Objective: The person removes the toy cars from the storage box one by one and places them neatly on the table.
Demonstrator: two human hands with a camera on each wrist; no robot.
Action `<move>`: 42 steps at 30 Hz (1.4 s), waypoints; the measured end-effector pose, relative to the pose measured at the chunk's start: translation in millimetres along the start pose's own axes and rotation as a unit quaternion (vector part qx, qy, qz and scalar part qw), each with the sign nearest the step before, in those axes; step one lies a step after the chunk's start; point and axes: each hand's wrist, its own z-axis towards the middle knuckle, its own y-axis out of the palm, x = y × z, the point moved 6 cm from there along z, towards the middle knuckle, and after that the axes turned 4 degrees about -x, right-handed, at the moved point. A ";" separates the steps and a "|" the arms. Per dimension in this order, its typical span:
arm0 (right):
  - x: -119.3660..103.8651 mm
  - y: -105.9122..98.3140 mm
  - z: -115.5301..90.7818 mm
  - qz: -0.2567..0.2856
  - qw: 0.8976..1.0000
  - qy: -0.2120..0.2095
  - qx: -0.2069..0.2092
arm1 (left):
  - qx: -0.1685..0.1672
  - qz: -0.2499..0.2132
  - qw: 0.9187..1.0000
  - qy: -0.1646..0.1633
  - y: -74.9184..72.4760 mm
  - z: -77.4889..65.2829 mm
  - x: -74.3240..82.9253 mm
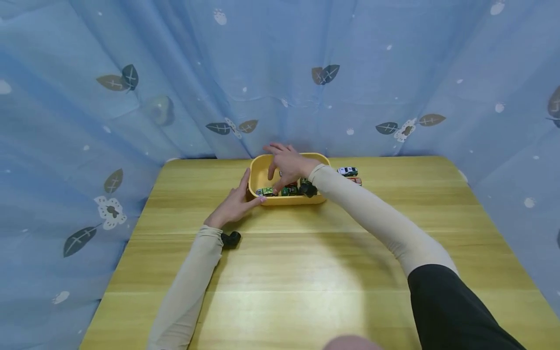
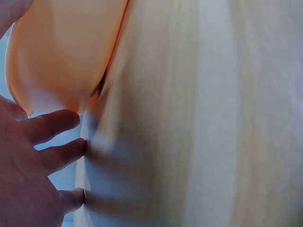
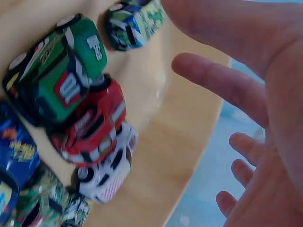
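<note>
Tub (image 1: 288, 201) | left hand (image 1: 233, 205) spread against it | right hand (image 1: 290, 165) splayed, empty, over toy cars (image 3: 47, 78)

Blue leaf-print curtain (image 1: 280, 53) behind — yellowish wooden table (image 1: 442, 209), bright sheen (image 1: 319, 279)

Head view: from my head, forward and down, well apart from the yellow bin (image 1: 288, 200). My left-wrist view: close, facing its outer left end. My right-wrist view: close, facing inside; toy cars (image 3: 92, 125) shared with head view.
</note>
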 end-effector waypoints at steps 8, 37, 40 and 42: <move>-9.9 11.6 12.1 -0.018 1.000 0.005 -0.022 | -0.003 0.003 1.000 0.010 1.8 2.3 0.2; -8.8 19.0 30.1 -0.075 0.996 0.009 -0.051 | 0.003 0.001 1.000 0.008 0.6 4.1 1.5; -9.1 19.0 30.1 -0.070 0.996 0.011 -0.055 | 0.005 -0.001 1.000 0.007 0.9 4.3 1.0; -9.2 19.0 30.2 -0.064 0.996 0.008 -0.060 | 0.004 0.001 1.000 0.004 1.2 4.3 -0.1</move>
